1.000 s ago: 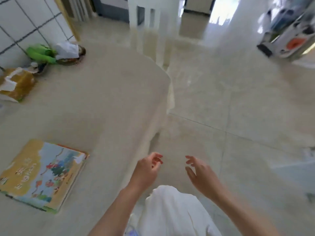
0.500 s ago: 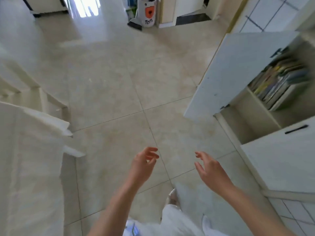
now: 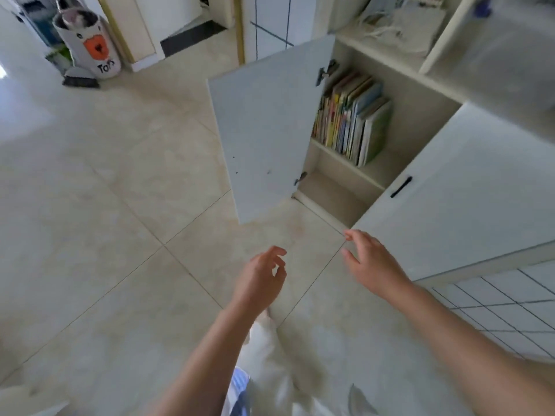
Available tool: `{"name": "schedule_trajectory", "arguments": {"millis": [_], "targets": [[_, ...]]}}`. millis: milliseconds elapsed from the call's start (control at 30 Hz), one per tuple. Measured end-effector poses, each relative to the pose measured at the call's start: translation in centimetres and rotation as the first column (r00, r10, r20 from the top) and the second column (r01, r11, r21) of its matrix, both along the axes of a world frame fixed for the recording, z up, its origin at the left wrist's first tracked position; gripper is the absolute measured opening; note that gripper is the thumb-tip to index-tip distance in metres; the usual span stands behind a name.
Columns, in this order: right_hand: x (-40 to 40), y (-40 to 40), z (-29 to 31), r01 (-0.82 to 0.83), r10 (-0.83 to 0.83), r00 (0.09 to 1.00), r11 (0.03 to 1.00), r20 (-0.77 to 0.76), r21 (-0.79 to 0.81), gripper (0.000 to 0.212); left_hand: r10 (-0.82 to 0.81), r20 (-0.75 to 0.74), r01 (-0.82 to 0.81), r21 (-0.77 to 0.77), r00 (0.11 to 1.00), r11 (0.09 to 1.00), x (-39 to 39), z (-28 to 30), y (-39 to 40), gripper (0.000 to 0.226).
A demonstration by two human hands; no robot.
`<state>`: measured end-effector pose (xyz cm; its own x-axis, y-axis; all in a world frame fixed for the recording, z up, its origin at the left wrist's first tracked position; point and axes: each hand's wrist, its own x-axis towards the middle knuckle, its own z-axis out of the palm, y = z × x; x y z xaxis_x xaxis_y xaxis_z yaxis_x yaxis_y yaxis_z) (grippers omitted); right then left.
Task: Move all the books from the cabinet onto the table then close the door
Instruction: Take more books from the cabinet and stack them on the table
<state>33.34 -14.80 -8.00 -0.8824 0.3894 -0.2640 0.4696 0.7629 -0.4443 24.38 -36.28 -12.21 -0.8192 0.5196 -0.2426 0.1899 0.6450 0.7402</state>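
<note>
Behind open door [image 3: 264, 139], books [image 3: 353, 117] stand packed upright on cabinet [image 3: 426, 121] shelf w/ spines out, easy to pull; L hand [image 3: 259, 279] & R hand [image 3: 372, 262] both empty, fingers loosely spread, well short of them, prob. for next grab.

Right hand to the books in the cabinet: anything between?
Head view: nothing blocks. Between right hand and books lie bare floor and the empty lower shelf; the door hangs open.

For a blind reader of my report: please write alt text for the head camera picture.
Two empty hands, left hand and right hand, reach toward an open cabinet door; books stand on the shelf behind it, above a tiled floor.
</note>
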Motion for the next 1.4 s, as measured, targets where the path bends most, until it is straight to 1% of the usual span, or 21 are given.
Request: {"name": "schedule_trajectory", "arguments": {"millis": [133, 233, 400, 533, 633, 767, 867, 933, 1067, 1200, 1300, 1400], "targets": [[-5.1, 5.2, 0.6, 0.015, -0.014, 1.000, 0.998, -0.012, 0.061, 0.043, -0.072, 0.000, 0.072, 0.009, 0.997, 0.997, -5.2, -0.6, 5.9, 0.030], [-9.2, 8.9, 1.3, 0.056, -0.055, 0.998, 0.994, -0.013, 0.098, 0.045, -0.116, 0.059, 0.113, 0.052, 0.991, 0.992, -9.7, -0.6, 10.2, 0.030], [-13.8, 12.4, 0.8, 0.046, -0.057, 0.994, 0.992, 0.090, 0.119, 0.049, -0.216, 0.093, 0.213, 0.043, 0.972, 0.976, -16.2, -0.6, 16.5, 0.033], [-16.5, 15.6, 0.2, 0.078, -0.098, 0.982, 0.990, 0.162, 0.121, 0.049, -0.188, 0.154, 0.183, 0.051, 0.970, 0.982, -20.5, -1.1, 21.0, 0.036], [-18.4, 18.6, -0.3, 0.107, -0.126, 0.980, 0.987, 0.155, 0.124, 0.049, -0.162, 0.175, 0.162, 0.017, 0.971, 0.987, -23.2, -2.4, 24.7, 0.037], [-21.1, 22.9, -1.0, 0.071, -0.094, 0.984, 0.985, 0.148, 0.154, 0.050, -0.175, 0.191, 0.172, 0.033, 0.966, 0.985, -25.4, -3.8, 28.8, 0.038], [-24.2, 27.4, -2.3, 0.037, -0.062, 0.988, 0.984, 0.139, 0.174, 0.054, -0.195, 0.171, 0.192, 0.032, 0.966, 0.981, -26.4, -5.2, 32.1, 0.042], [-26.4, 30.7, -3.8, 0.004, -0.027, 0.993, 0.979, 0.111, 0.203, 0.060, -0.214, 0.149, 0.214, 0.021, 0.965, 0.977, -26.8, -6.3, 34.3, 0.046], [-30.9, 36.6, -7.3, -0.086, 0.068, 0.995, 0.945, 0.069, 0.316, 0.074, -0.217, 0.134, 0.213, 0.042, 0.967, 0.976, -27.5, -9.0, 39.2, 0.047], [-34.4, 40.7, -11.8, -0.166, 0.138, 0.985, 0.911, 0.101, 0.378, 0.083, -0.197, 0.135, 0.191, 0.052, 0.971, 0.980, -28.3, -12.0, 44.2, 0.053], [-35.2, 42.7, -14.3, -0.224, 0.191, 0.974, 0.875, 0.120, 0.429, 0.077, -0.171, 0.125, 0.167, 0.045, 0.977, 0.985, -28.9, -13.6, 47.2, 0.060], [-35.3, 43.7, -15.7, -0.220, 0.209, 0.975, 0.857, 0.077, 0.467, 0.068, -0.157, 0.124, 0.150, 0.061, 0.980, 0.987, -29.6, -14.9, 49.7, 0.066]]}}
